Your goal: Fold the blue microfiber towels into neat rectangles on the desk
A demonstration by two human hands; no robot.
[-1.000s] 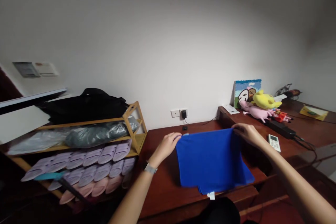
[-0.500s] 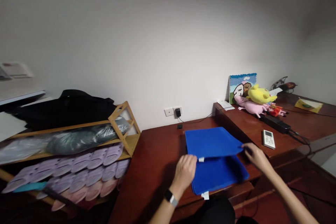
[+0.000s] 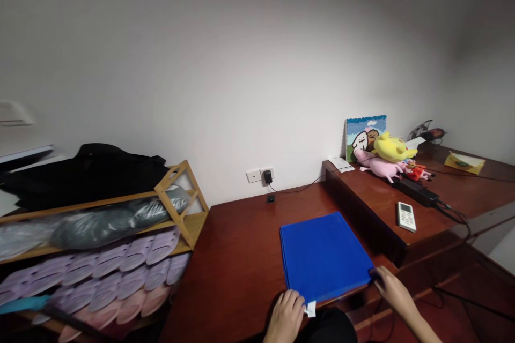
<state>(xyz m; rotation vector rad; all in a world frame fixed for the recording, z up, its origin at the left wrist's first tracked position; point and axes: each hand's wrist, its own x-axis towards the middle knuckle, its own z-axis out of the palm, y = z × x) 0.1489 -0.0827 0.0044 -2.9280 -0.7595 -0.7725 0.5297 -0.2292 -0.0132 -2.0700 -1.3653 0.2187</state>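
Observation:
A square of blue folded cloth (image 3: 325, 254) lies flat on the reddish-brown desk, in layers that show along its left edge. A small white tag (image 3: 310, 309) sticks out at its near left corner. My left hand (image 3: 286, 311) is at that corner, its fingers closed on the cloth's edge beside the tag. At the near right corner, my right hand (image 3: 386, 282) pinches the cloth between thumb and fingers.
Right of the cloth, a raised desk section (image 3: 378, 214) holds a white remote control (image 3: 406, 217), plush toys (image 3: 382, 163) and a black power strip (image 3: 416, 192). A wooden rack (image 3: 197, 228) with lilac clogs (image 3: 132, 252) stands left. A plugged-in adapter (image 3: 267, 176) trails a cable.
The upper blue layer, lifted between both hands before, has come down toward me onto the lower one, and their edges now nearly line up. Both hands moved nearer; the view shifted slightly.

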